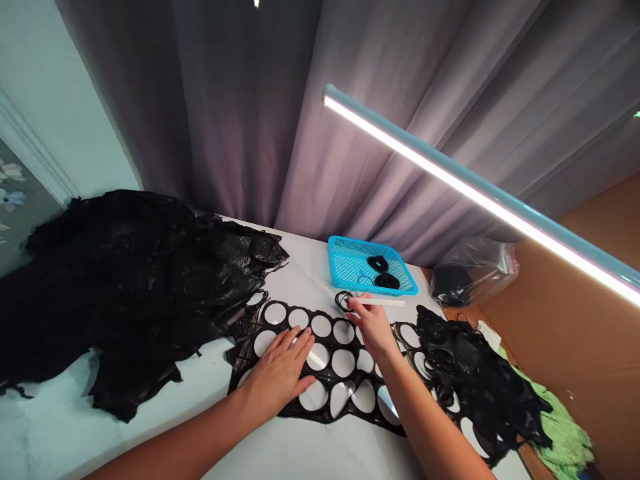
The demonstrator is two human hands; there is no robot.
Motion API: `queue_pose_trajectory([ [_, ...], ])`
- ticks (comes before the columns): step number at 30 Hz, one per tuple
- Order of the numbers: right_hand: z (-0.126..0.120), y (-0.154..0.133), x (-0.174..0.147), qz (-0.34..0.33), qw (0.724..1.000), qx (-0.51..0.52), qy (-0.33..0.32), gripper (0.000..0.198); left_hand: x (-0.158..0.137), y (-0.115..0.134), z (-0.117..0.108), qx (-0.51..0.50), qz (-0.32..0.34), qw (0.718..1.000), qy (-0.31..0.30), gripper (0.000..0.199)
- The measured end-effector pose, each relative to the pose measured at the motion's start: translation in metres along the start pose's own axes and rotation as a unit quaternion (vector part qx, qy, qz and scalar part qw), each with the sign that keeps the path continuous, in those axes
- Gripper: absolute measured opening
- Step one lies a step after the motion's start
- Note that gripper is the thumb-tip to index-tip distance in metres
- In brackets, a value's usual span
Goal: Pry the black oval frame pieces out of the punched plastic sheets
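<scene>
- Our left hand (281, 373) lies flat, fingers spread, palm down on the black sheet (327, 393), pressing it to the table (300, 453).
- The sheet is thin and glossy, punched full of round holes through which the white table shows; it lies in front of us, mid-table, between the black heap on the left and a smaller pile on the right.
- Our right hand (373, 325) is pinched on a thin white stick (380, 303), held roughly level, its far end pointing right toward the basket.
- The near end of the stick sits by a small black ring (343, 300) lying just past the sheet's far edge; we cannot tell whether they touch.
- The blue basket (350, 267) stands just behind the right hand, near the curtain, with a few black round pieces (383, 272) inside it.
- A large heap of crumpled black scrap (125, 287) covers the left part of the table, its edge touching the sheet.
- To the right, a pile of punched black scrap (475, 373) lies on another holed sheet.
- A clear bag (473, 270) with dark contents rests beyond that pile, by the brown wall.
- Green cloth (560, 427) lies at the table's right edge.
- A lit lamp tube (475, 193) crosses above, in front of the grey curtain (250, 120).
</scene>
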State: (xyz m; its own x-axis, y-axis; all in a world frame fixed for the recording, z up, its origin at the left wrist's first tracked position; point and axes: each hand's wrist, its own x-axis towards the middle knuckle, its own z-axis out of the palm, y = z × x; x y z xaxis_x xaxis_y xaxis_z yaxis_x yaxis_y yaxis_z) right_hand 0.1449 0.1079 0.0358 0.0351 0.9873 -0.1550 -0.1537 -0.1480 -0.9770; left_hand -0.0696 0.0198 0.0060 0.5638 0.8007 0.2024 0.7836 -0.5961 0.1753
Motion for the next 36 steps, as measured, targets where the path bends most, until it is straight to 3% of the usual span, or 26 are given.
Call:
queue_pose_trajectory([
  [4, -0.002, 0.000, 0.000, 0.027, 0.999, 0.007, -0.026, 0.039, 0.000, 0.001, -0.002, -0.001, -0.003, 1.000, -0.002, 0.058],
  [7, 0.001, 0.008, -0.009, 0.036, 0.995, -0.030, -0.087, 0.034, 0.001, 0.002, -0.003, -0.002, -0.004, 1.000, -0.003, 0.058],
  [11, 0.005, 0.018, -0.019, -0.050, 0.955, -0.225, -0.185, 0.018, 0.001, 0.003, -0.001, -0.003, -0.003, 1.000, -0.003, 0.057],
  [15, 0.008, 0.022, -0.022, -0.115, 0.921, -0.309, -0.206, 0.014, 0.001, 0.002, 0.000, -0.007, -0.002, 1.000, 0.004, 0.056],
  [27, 0.010, 0.027, -0.027, -0.166, 0.899, -0.358, -0.192, 0.016, 0.000, 0.001, 0.004, -0.018, -0.002, 1.000, 0.013, 0.056],
  [29, 0.012, 0.032, -0.031, -0.207, 0.878, -0.391, -0.181, 0.015, 0.000, 0.001, 0.003, -0.020, -0.001, 1.000, 0.013, 0.055],
  [32, 0.012, 0.037, -0.032, -0.280, 0.824, -0.459, -0.181, 0.015, -0.001, 0.001, 0.003, -0.023, -0.001, 1.000, 0.013, 0.054],
  [34, 0.004, 0.034, -0.024, -0.286, 0.823, -0.470, -0.141, 0.013, -0.002, 0.000, 0.003, -0.024, -0.002, 1.000, 0.013, 0.054],
  [36, -0.012, 0.024, -0.009, -0.257, 0.855, -0.448, -0.036, 0.012, -0.002, 0.000, 0.004, -0.024, -0.004, 1.000, 0.013, 0.055],
])
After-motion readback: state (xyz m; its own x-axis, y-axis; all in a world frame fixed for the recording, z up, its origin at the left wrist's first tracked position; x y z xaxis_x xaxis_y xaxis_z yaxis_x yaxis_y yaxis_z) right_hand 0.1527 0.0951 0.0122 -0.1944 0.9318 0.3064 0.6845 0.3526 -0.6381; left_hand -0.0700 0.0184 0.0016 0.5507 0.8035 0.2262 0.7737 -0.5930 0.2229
